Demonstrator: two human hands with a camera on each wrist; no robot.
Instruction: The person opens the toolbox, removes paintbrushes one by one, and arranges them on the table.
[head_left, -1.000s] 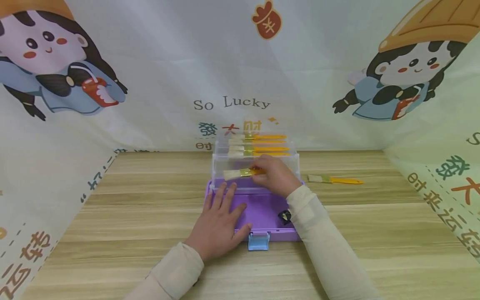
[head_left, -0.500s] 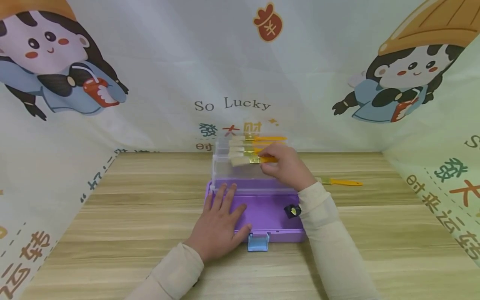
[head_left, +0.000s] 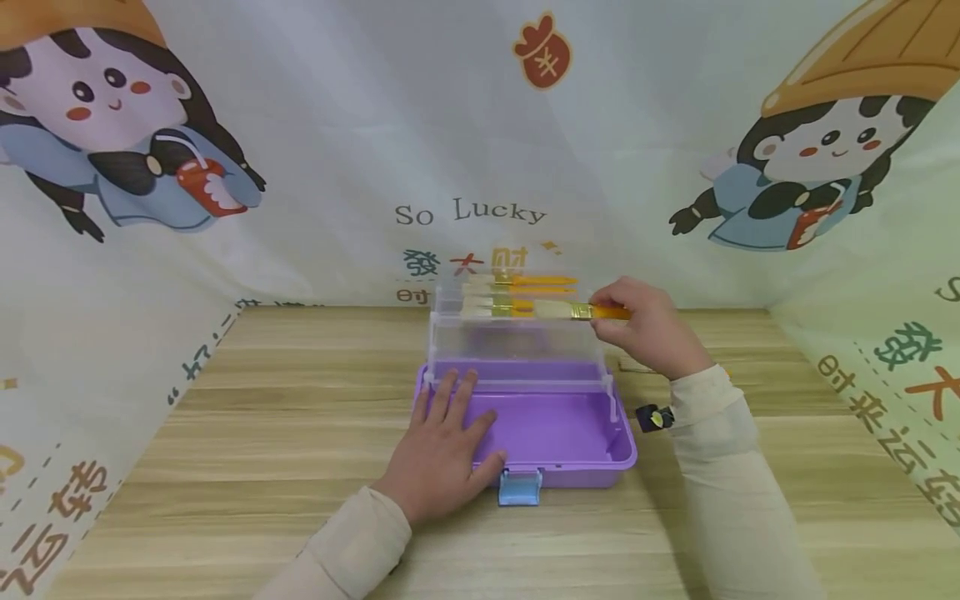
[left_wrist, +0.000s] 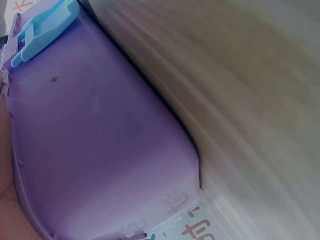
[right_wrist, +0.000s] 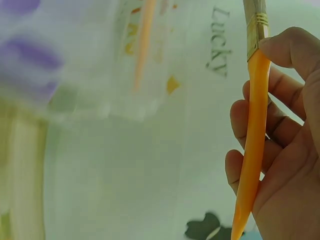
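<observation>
My right hand (head_left: pixel 652 329) pinches a paintbrush (head_left: pixel 581 311) near its ferrule, above and to the right of the purple box (head_left: pixel 555 425); the right wrist view shows the orange handle (right_wrist: pixel 256 120) lying along the curled fingers. Spread fingers of my left hand (head_left: pixel 442 446) rest over the left side of the box. Its clear trays (head_left: pixel 517 337) are raised at the back, with several orange-handled brushes (head_left: pixel 547 281) in the upper ones. Bare purple floor shows in the box's lower compartment. In the left wrist view, the box's outer wall (left_wrist: pixel 100 120) fills much of the picture.
Another brush lies on the wooden table (head_left: pixel 750 467) at the right, mostly hidden behind my right forearm. A blue latch (head_left: pixel 519 487) hangs open at the box's front. A printed cloth (head_left: pixel 337 150) stands behind and at both sides.
My right hand has carried the brush from in front of the trays up and to the right, past the box's right part. My left hand has stayed in place on the box.
</observation>
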